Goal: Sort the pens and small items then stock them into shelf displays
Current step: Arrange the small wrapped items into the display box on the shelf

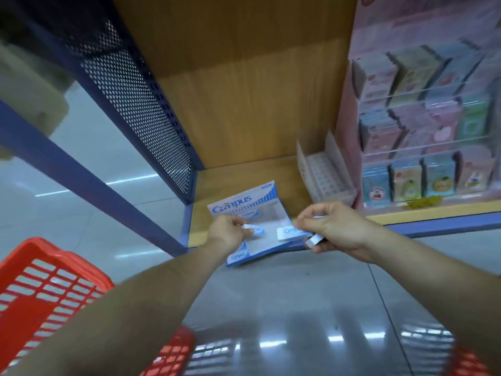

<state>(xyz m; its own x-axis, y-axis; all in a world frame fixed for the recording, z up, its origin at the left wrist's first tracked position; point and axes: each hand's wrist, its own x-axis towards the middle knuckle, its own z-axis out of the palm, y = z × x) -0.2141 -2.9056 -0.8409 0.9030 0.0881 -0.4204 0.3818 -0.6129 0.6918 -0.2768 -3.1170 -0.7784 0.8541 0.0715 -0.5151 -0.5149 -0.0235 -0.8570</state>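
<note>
White eraser (254, 229) pinched, left fingers (240, 221)

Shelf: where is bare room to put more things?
Bare wood lies behind the Campus box, between mesh side panel and white box. Crowded: the front, where left hand and right hand work over it, and the right, filled by the pink display rack.

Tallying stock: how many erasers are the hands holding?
3: one eraser pinched by the left hand, a second eraser in the right hand, a third eraser lower in its grip; more may be hidden.
</note>
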